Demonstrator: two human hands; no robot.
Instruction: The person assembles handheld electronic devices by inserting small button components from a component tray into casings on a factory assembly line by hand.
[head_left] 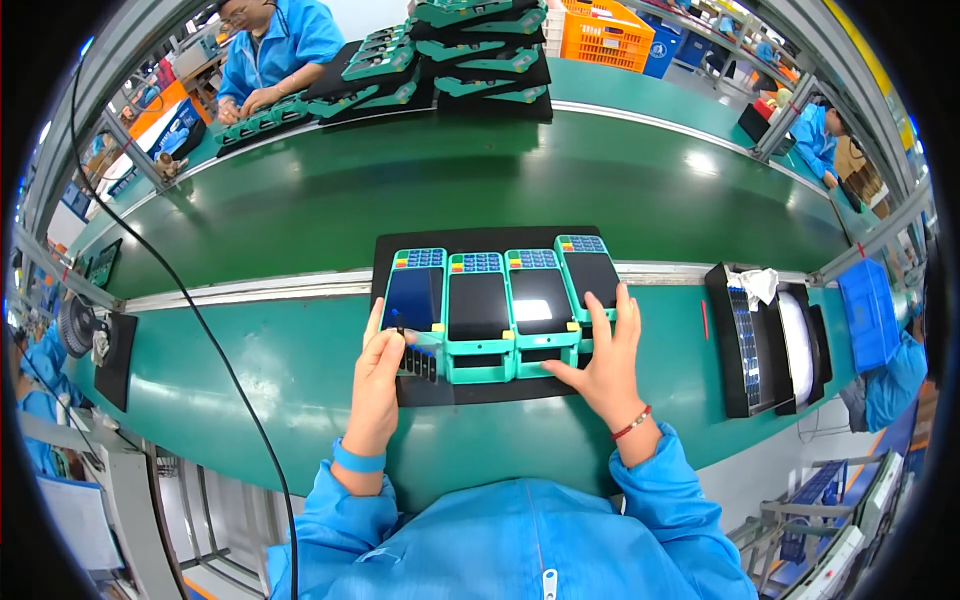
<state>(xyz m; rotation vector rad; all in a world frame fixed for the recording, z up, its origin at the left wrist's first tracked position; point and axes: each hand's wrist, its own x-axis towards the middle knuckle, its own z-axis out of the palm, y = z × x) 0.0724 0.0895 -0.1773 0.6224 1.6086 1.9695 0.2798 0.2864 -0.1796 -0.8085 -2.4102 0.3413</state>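
Note:
Four-in-a-row green card payment terminals, with dark screens and blue keypads, lie on a black foam tray (490,243): the leftmost terminal (414,296), the second terminal (478,305), the third terminal (540,300) and the rightmost terminal (590,275), set slightly farther off. My left hand (376,378) is closed, thumb and fingertips pinched on a clear strip with black pieces (420,364) over the leftmost terminal's lower end. My right hand (610,358) is open, fingers spread by the rightmost terminal's lower end, thumb near the third's lower edge.
Beyond the tray runs a green conveyor belt (330,210). Stacked trays of terminals (490,50) stand across it, beside a co-worker in blue (285,40). At right are a black box (738,340), a red stick (704,318) and a blue bin (868,315). A black cable (200,320) hangs at left.

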